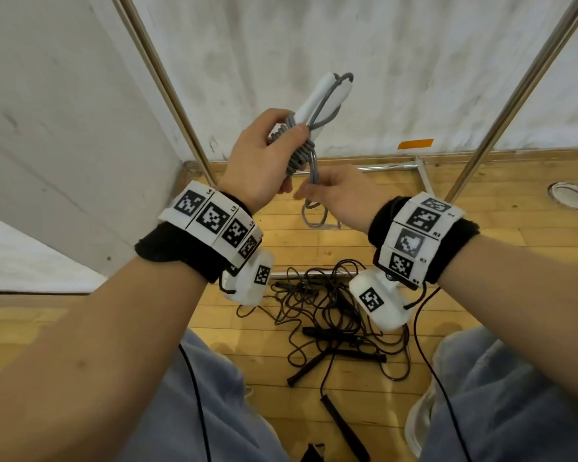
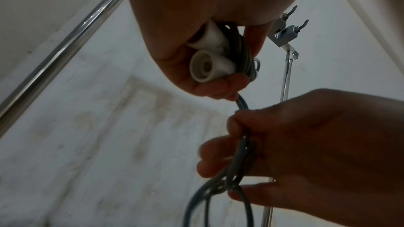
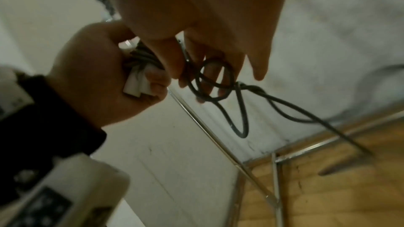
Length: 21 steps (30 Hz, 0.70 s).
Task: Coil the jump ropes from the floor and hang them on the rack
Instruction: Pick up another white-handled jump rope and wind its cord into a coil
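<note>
the left hand [image 1: 259,155] is closed around the two white plastic handles [image 1: 314,101] of a grey jump rope [image 1: 296,155], pressed together side by side, with turns of cord already wound tight around them; i'd say it holds them upright so the wraps can't slide off. just beside and below it, the right hand [image 1: 336,195] has its fingers curled on the slack grey cord, a loose loop [image 1: 314,218] dangling underneath, probably feeding the next turn. lower down, between the person's knees, a tangled heap of black jump ropes [image 1: 327,315] lies on the wooden floor, well apart from both hands. the chrome tube rack [image 1: 167,85] stands against the white wall, nothing hung on it that i can see.
</note>
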{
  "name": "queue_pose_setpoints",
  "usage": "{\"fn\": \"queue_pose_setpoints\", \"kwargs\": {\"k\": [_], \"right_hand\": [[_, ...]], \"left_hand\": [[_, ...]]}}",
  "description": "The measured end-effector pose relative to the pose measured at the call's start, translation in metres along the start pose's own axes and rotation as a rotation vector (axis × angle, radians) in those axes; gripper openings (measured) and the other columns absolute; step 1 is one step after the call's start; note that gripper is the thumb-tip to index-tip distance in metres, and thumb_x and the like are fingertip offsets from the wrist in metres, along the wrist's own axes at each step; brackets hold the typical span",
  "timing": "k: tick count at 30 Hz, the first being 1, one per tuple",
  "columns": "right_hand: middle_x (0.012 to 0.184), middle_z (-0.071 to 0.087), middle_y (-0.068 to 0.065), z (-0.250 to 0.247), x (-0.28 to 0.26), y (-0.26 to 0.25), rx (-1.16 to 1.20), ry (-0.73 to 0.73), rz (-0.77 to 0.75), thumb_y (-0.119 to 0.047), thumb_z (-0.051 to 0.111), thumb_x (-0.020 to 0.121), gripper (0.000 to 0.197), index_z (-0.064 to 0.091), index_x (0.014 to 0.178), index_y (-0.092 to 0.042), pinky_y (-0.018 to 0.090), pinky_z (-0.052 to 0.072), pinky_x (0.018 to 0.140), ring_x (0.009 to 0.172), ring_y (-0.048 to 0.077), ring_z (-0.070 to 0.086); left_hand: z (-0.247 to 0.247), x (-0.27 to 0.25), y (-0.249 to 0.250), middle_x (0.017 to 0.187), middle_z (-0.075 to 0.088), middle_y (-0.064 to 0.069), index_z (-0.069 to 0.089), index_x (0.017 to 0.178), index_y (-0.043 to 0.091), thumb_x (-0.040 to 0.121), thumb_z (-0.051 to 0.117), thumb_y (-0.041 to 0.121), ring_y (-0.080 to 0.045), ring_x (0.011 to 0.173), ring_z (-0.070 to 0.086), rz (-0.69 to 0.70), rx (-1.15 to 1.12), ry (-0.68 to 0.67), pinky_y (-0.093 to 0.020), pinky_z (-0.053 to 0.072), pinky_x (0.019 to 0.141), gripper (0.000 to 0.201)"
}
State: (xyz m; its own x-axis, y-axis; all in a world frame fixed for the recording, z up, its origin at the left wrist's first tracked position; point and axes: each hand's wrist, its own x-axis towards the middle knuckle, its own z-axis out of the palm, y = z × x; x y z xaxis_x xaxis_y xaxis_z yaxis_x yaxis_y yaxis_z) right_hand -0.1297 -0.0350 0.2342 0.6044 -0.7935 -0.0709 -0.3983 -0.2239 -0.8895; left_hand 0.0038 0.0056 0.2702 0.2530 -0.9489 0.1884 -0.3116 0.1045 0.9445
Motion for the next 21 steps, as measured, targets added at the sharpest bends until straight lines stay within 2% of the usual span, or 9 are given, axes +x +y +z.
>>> {"fn": "queue_pose_setpoints", "kwargs": {"k": [2,5,7,9,11,15,17,19,21], "right_hand": [[0.072,0.066,0.003,0.004,0.000,-0.002,0.129,-0.018,0.006,-0.016,0.048,0.096,0.024,0.063,0.077,-0.012,0.026,0.046,0.074,0.069,0.011,0.060],[0.056,0.050,0.002,0.007,0.000,0.001,0.240,0.028,0.042,-0.012,0.041,0.098,0.025,0.055,0.078,-0.016,0.034,0.045,0.065,0.056,0.018,0.049],[0.056,0.043,0.000,0.007,-0.002,0.003,0.201,0.054,0.019,-0.015,0.040,0.099,0.019,0.051,0.083,-0.017,0.036,0.042,0.060,0.052,0.018,0.041],[0.062,0.041,-0.003,0.006,-0.004,0.005,0.053,0.067,-0.031,-0.021,0.042,0.099,0.014,0.048,0.086,-0.017,0.041,0.046,0.063,0.056,0.017,0.040],[0.065,0.041,-0.006,0.004,-0.006,0.006,-0.046,0.086,-0.074,-0.022,0.042,0.099,0.016,0.051,0.087,-0.017,0.040,0.047,0.065,0.057,0.013,0.040],[0.054,0.039,-0.010,-0.005,-0.008,0.004,-0.183,0.098,-0.109,-0.031,0.043,0.098,0.032,0.053,0.071,-0.020,0.013,0.031,0.047,0.044,0.003,0.040],[0.053,0.041,-0.009,-0.009,-0.010,0.004,-0.295,0.073,-0.109,-0.038,0.040,0.098,0.039,0.052,0.067,-0.018,0.015,0.030,0.045,0.045,0.003,0.041],[0.056,0.041,-0.004,-0.011,-0.013,0.002,-0.395,0.034,-0.122,-0.041,0.035,0.099,0.044,0.052,0.072,-0.011,0.025,0.031,0.051,0.053,0.012,0.041],[0.059,0.042,-0.001,-0.015,-0.014,-0.001,-0.448,0.013,-0.125,-0.040,0.032,0.100,0.044,0.052,0.076,-0.009,0.027,0.030,0.052,0.055,0.015,0.040]], "left_hand": [[-0.001,0.003,-0.001,0.068,0.062,0.002,0.060,0.109,0.018,0.092,0.056,0.026,-0.030,0.050,0.054,-0.007,0.016,0.027,-0.032,0.045,0.041,0.019],[-0.002,0.004,-0.002,0.062,0.062,0.003,0.061,0.092,0.021,0.092,0.057,0.025,-0.027,0.047,0.053,-0.002,0.055,0.060,-0.034,0.045,0.042,0.006],[-0.002,0.005,-0.003,0.065,0.064,0.002,0.058,0.085,0.021,0.092,0.057,0.026,-0.030,0.048,0.055,-0.004,0.088,0.080,-0.034,0.045,0.042,0.009],[-0.002,0.006,-0.004,0.071,0.066,0.000,0.056,0.085,0.019,0.092,0.057,0.027,-0.038,0.055,0.059,0.003,0.106,0.100,-0.034,0.046,0.042,0.011],[-0.001,0.006,-0.007,0.077,0.067,-0.001,0.056,0.090,0.017,0.092,0.056,0.030,-0.037,0.066,0.065,0.024,0.146,0.119,-0.033,0.049,0.042,0.013],[-0.006,0.010,-0.022,0.070,0.061,0.006,0.049,0.098,0.026,0.091,0.051,0.042,-0.010,0.059,0.061,0.102,0.428,0.171,-0.031,0.049,0.051,0.018],[-0.014,0.015,-0.031,0.068,0.057,0.009,0.046,0.100,0.029,0.091,0.051,0.045,-0.004,0.057,0.055,0.096,0.548,0.189,-0.027,0.044,0.054,0.019],[-0.021,0.017,-0.039,0.073,0.056,0.010,0.045,0.105,0.028,0.091,0.052,0.046,-0.009,0.062,0.055,0.060,0.670,0.158,-0.029,0.044,0.058,0.023],[-0.021,0.016,-0.045,0.078,0.055,0.007,0.044,0.109,0.026,0.092,0.052,0.046,-0.014,0.062,0.052,0.052,0.805,0.103,-0.030,0.042,0.057,0.028]]}}
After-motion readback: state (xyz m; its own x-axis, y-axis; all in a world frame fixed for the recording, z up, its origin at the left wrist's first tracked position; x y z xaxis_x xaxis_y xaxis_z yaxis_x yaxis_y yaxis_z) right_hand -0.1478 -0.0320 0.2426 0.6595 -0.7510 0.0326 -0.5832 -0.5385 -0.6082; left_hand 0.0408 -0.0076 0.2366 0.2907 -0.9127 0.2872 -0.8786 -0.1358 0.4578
